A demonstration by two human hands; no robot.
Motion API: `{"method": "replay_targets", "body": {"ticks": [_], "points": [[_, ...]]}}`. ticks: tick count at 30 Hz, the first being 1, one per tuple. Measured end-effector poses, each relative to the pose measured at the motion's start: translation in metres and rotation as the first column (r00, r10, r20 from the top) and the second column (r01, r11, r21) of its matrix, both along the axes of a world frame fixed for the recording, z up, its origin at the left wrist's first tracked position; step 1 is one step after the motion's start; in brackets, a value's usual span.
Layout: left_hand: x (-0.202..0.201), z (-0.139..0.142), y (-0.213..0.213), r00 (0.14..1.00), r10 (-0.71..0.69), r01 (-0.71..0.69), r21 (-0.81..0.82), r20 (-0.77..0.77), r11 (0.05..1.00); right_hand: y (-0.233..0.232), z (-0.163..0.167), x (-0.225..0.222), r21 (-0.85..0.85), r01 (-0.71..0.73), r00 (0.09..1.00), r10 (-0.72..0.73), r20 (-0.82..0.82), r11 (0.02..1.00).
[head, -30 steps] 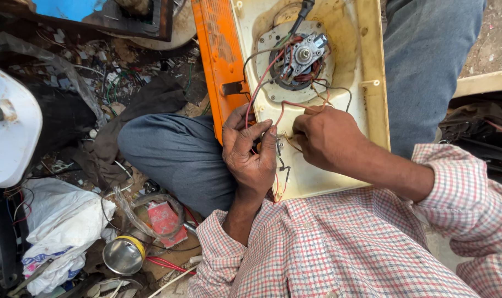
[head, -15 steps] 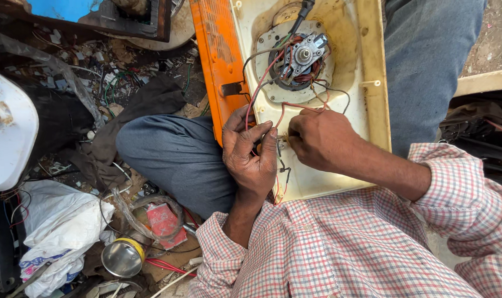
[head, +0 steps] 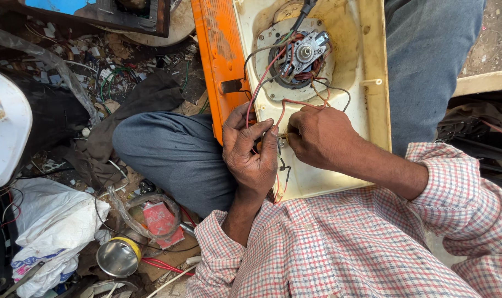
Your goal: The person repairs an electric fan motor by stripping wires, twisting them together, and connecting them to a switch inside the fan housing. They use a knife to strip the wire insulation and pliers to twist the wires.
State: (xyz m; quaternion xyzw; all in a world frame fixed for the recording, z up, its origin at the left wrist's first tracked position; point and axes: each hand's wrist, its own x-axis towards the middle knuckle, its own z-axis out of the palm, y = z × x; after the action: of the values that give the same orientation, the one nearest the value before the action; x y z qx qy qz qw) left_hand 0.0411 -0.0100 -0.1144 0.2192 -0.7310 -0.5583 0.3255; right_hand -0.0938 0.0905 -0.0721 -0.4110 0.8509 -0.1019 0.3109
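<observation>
Cream plastic casing (head: 339, 165) lies across the person's lap, w/ an orange panel (head: 215, 55) along its left edge and a small motor (head: 302, 55) set in the round recess near the top. Red wires (head: 262, 88) run from the motor down to both hands. Left hand (head: 251, 154) curls round them, thumb & fingers pinched narrow on the wires. Right hand (head: 317, 135) is closed, fingertips pinching a small metal part at the wire ends, just beside the left hand. On the ground to the left: red flat packet (head: 161, 222) under clear plastic, round shiny tin (head: 117, 256) w/ yellow rim, white plastic bag (head: 52, 232).
</observation>
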Motion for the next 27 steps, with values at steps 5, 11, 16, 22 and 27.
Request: {"method": "replay_targets", "body": {"ticks": [5, 11, 16, 22, 27], "points": [[0.0, 0.0002, 0.0011, 1.0, 0.007, -0.007, -0.017, 0.005, 1.0, 0.001, -0.0008, 0.0002, -0.012, 0.021, 1.0, -0.021, 0.003, 1.0], [0.0015, -0.0002, 0.0009, 1.0, 0.01, -0.01, 0.014, 0.005, 1.0, 0.0044, -0.0025, 0.0008, -0.032, 0.016, 1.0, -0.016, -0.01, 0.999], [0.002, 0.0002, 0.0005, 1.0, 0.002, -0.002, 0.013, -0.008, 1.0, 0.0039, -0.0025, 0.0012, -0.01, 0.031, 1.0, -0.03, 0.002, 0.999], [0.0029, 0.0002, -0.0002, 1.0, -0.006, 0.006, 0.017, 0.011, 1.0, 0.0032, -0.0024, -0.0006, -0.016, 0.002, 1.0, -0.002, 0.0, 1.0], [0.0027, -0.0016, 0.0004, 1.0, -0.006, 0.006, 0.018, -0.011, 1.0, 0.0017, -0.0022, -0.0012, -0.01, 0.015, 1.0, -0.015, 0.015, 1.0]]}}
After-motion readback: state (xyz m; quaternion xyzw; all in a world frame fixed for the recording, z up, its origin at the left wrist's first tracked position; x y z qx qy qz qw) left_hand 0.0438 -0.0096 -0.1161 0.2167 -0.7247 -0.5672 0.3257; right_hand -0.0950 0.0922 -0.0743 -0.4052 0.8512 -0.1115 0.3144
